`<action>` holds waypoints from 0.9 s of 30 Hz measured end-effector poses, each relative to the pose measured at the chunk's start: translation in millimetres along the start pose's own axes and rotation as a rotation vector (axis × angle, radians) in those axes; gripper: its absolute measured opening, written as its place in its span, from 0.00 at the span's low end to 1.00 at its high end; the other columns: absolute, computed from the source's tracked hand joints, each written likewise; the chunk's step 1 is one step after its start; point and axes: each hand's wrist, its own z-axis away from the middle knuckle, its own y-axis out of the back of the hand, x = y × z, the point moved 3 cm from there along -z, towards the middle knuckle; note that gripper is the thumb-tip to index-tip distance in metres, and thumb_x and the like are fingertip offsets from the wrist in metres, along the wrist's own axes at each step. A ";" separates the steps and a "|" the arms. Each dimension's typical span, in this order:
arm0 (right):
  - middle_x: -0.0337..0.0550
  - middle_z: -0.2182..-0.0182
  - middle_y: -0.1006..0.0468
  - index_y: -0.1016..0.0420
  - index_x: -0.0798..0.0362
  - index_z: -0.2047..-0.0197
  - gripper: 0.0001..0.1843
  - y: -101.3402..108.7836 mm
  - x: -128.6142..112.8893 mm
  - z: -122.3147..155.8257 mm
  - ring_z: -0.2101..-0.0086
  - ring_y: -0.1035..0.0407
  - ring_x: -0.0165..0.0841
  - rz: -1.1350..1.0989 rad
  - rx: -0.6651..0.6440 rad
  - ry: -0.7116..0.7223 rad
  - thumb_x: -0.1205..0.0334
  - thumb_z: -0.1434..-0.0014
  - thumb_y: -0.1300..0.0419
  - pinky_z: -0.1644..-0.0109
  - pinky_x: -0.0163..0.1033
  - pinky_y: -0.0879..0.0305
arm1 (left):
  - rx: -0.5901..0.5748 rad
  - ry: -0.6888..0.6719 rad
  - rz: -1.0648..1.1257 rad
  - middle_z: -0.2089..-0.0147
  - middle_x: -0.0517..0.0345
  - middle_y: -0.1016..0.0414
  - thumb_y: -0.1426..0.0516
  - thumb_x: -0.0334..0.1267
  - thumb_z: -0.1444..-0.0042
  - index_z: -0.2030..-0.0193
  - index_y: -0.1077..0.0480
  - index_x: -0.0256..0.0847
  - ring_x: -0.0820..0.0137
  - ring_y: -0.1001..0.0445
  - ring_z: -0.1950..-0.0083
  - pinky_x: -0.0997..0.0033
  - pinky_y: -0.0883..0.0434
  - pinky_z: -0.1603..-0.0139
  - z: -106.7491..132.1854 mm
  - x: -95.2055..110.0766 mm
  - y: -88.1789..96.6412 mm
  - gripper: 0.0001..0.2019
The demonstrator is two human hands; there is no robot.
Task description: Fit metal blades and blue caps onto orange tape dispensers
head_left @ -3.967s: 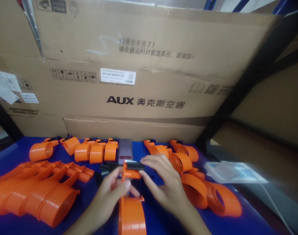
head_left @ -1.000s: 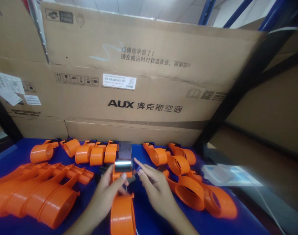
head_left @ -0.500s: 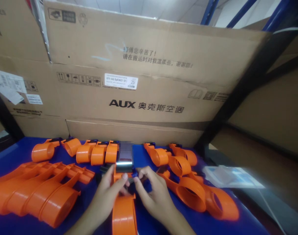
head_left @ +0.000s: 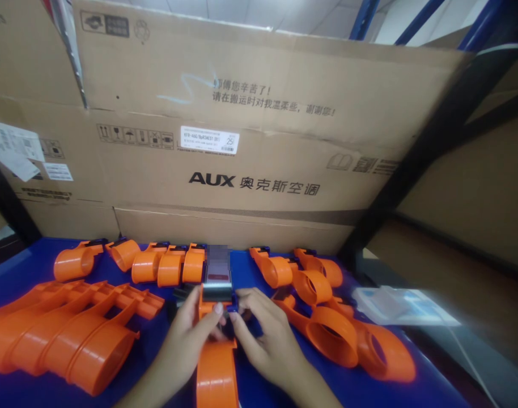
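Observation:
Low in the middle, an orange plastic tape dispenser (head_left: 216,371) points away from me over the blue table (head_left: 25,260). My left hand (head_left: 186,334) grips its neck just below the metal blade plate (head_left: 217,292), thumb on top. My right hand (head_left: 263,331) pinches a small dark part (head_left: 228,324) against the dispenser's right side, fingers closed round it. Both hands touch the dispenser's front end.
A nested stack of orange dispenser bodies (head_left: 59,334) lies at left. Several more dispensers (head_left: 165,263) stand in a row at the back and others (head_left: 339,334) lie in a heap at right. Large cardboard boxes (head_left: 250,141) wall the rear. A clear plastic bag (head_left: 399,306) lies far right.
Four seconds ago the dispenser's front lay sideways with a black strip under my right fingers; now the blade plate faces up, and my right hand has closed in on the dispenser's side.

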 end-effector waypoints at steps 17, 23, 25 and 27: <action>0.45 0.52 0.24 0.37 0.44 0.45 0.12 14.7 4.0 -2.1 0.52 0.28 0.41 -0.636 -0.056 -0.330 0.54 0.30 0.46 0.45 0.48 0.34 | -0.168 0.152 0.245 0.73 0.56 0.19 0.36 0.43 0.40 0.33 0.40 0.41 0.65 0.20 0.75 0.68 0.25 0.68 5.1 7.3 -8.0 0.30; 0.47 0.49 0.24 0.39 0.43 0.38 0.24 6.8 1.5 -2.8 0.54 0.27 0.39 -0.929 -0.196 -0.381 0.47 0.33 0.41 0.46 0.47 0.35 | -0.343 0.287 0.310 0.57 0.43 0.16 0.31 0.39 0.47 0.27 0.47 0.45 0.54 0.15 0.65 0.61 0.22 0.65 15.7 9.3 -14.2 0.44; 0.45 0.52 0.24 0.37 0.44 0.41 0.23 5.0 4.1 -3.4 0.54 0.29 0.38 -0.903 -0.145 -0.358 0.46 0.35 0.39 0.48 0.44 0.35 | -0.343 0.258 0.309 0.39 0.40 0.24 0.27 0.36 0.54 0.31 0.39 0.49 0.53 0.15 0.59 0.60 0.22 0.60 15.5 12.0 -14.1 0.44; 0.43 0.57 0.25 0.36 0.45 0.44 0.22 2.0 6.8 -3.6 0.56 0.30 0.37 -0.821 -0.088 -0.361 0.46 0.35 0.38 0.52 0.41 0.35 | -0.331 0.207 0.302 0.35 0.41 0.28 0.26 0.37 0.55 0.36 0.32 0.47 0.54 0.15 0.59 0.60 0.21 0.59 13.6 15.0 -13.3 0.39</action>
